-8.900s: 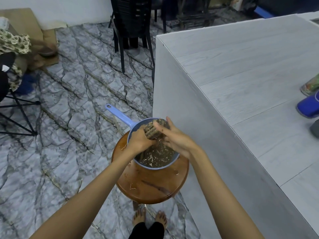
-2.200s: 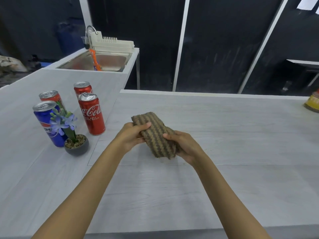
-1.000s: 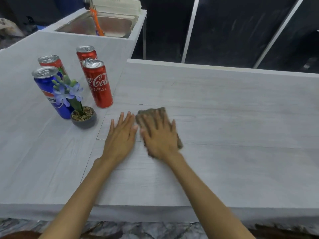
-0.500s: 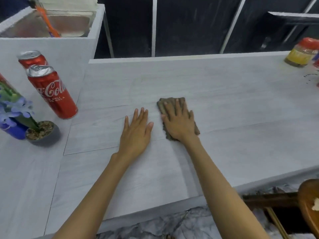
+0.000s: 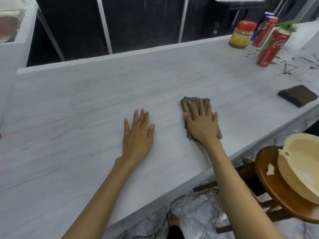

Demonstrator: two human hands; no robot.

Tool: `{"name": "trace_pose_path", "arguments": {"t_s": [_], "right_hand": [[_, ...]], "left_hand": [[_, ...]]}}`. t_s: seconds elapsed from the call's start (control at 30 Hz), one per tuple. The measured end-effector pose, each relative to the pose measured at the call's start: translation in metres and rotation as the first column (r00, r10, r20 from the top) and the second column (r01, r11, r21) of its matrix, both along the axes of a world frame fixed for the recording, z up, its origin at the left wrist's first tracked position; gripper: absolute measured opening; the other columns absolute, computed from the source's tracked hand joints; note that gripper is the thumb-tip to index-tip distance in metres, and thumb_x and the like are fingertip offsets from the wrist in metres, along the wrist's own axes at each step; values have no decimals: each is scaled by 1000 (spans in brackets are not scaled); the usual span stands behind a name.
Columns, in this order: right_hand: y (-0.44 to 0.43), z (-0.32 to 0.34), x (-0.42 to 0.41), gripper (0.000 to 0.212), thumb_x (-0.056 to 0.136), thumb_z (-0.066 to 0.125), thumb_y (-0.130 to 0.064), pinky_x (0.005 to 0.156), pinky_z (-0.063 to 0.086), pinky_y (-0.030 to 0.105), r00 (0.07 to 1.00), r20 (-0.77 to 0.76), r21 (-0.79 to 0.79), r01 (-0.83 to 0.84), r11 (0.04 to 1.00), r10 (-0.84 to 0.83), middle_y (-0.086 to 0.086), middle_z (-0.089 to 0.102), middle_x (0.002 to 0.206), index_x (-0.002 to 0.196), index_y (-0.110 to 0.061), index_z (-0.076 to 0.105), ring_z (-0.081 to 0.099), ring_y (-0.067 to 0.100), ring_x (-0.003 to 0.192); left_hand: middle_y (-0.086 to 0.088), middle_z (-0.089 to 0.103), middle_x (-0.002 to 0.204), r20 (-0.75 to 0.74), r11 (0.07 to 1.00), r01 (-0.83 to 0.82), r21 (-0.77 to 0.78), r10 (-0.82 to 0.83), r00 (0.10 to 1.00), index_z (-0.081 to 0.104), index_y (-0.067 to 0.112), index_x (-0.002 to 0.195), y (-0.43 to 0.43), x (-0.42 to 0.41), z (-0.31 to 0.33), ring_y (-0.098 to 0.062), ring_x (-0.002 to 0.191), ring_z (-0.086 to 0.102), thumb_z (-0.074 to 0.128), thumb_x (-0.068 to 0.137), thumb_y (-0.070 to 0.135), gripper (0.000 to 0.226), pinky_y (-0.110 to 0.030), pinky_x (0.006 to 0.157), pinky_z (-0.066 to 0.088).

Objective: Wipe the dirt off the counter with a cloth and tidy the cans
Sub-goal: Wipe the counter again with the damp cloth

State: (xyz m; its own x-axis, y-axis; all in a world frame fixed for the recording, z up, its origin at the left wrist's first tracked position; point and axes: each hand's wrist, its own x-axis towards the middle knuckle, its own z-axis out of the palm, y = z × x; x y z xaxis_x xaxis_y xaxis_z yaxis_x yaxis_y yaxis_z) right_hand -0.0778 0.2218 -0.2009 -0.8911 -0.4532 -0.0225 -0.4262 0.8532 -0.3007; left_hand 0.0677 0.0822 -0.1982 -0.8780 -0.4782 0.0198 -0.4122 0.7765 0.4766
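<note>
Cloth lies flat on the counter, right of centre frame, pinned under the right hand. No real grip there: fingers straight and spread, palm pressing down. Left hand rests flat on bare counter just left of it, fingers apart, holding nothing.

Progress: early, I'd judge. Dirt, dark specks and streaks, sits upper right of frame, well apart from the cloth and unwiped. Cans not tidied: one red can stands at the edge of the dirt, a second red can and a blue can behind it by the counter's far edge. Left to do: bring the cloth across, wipe the mess, group the cans.

Containers: jar, red lid on, yellow label, something brownish at the base, too blurred to name. Cream basin on a wooden stool, lower right of frame, shows nothing inside. Green sprig pokes up behind the front can; its pot is hidden. Dark flat object lies at the right edge of the counter.
</note>
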Motion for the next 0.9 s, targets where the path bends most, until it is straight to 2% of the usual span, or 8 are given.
{"name": "trace_pose_path", "arguments": {"t_s": [0.13, 0.2, 0.33, 0.47, 0.57, 0.7, 0.8, 0.9], "right_hand": [[14, -5, 61, 57, 90, 14, -56, 116, -10, 44, 914, -89, -3, -397, 918, 396, -10, -6, 158, 145, -45, 3, -13, 13, 146], [55, -2, 43, 56, 90, 10, -59, 116, -13, 46, 882, -65, 16, -466, 885, 466, -16, -13, 156, 143, -50, -4, -19, 11, 144], [118, 1, -75, 57, 89, 5, -62, 116, -8, 51, 980, -51, 42, -192, 981, 194, -14, -9, 157, 144, -50, -1, -14, 14, 145], [48, 6, -149, 56, 97, 19, -51, 117, -5, 51, 999, 18, 29, 41, 999, -41, 0, -3, 160, 149, -35, 7, -8, 25, 147], [-38, 1, -113, 55, 98, 18, -48, 117, -7, 51, 978, 36, -13, -207, 978, 208, 1, -6, 160, 150, -32, 5, -11, 27, 146], [-63, 1, -13, 53, 97, 20, -48, 115, -10, 48, 741, -17, -46, -672, 739, 672, -4, -2, 160, 148, -36, 10, -10, 21, 147], [-33, 3, -32, 51, 98, 20, -50, 115, -12, 44, 615, -6, -9, -789, 615, 789, -13, -5, 158, 146, -42, 6, -13, 13, 146], [-20, 4, -107, 57, 90, 9, -62, 118, -5, 47, 697, -11, 51, -715, 697, 717, -16, -7, 157, 144, -47, 3, -10, 11, 146]], "left_hand": [[4, 0, 158, -5, 997, -74, 36, 75, 997, 5, 18, 148, 11, -33, 5, -8, 145, -10, 15, 99, 36, 53, -36, 116, -16], [4, 1, 158, -8, 995, -100, 29, 100, 995, 5, 18, 148, 14, -45, 8, -7, 145, -10, 16, 99, 36, 53, -35, 115, -17], [4, 0, 158, 12, 992, -130, 6, 130, 991, 4, 18, 148, 18, -63, 6, -7, 144, -11, 16, 98, 39, 56, -35, 115, -17], [3, -1, 158, 8, 975, -220, 14, 220, 976, 4, 16, 148, 14, -66, -1, -8, 144, -11, 18, 97, 40, 58, -34, 117, -14], [3, 0, 158, 13, 957, -291, -10, 291, 957, 4, 16, 148, 5, -64, -3, -9, 145, -10, 18, 98, 39, 57, -35, 117, -13], [6, 1, 158, -5, 940, -342, -15, 342, 940, 4, 18, 148, -13, -57, 1, -6, 144, -8, 16, 98, 38, 55, -33, 117, -14], [9, -2, 157, -2, 943, -329, -36, 330, 944, 0, 22, 147, -28, -46, 2, -2, 143, -11, 14, 96, 40, 56, -29, 116, -16], [13, -5, 156, 7, 941, -335, -38, 336, 942, -2, 24, 147, -43, -34, 0, 0, 142, -13, 13, 94, 44, 59, -27, 115, -16]]}}
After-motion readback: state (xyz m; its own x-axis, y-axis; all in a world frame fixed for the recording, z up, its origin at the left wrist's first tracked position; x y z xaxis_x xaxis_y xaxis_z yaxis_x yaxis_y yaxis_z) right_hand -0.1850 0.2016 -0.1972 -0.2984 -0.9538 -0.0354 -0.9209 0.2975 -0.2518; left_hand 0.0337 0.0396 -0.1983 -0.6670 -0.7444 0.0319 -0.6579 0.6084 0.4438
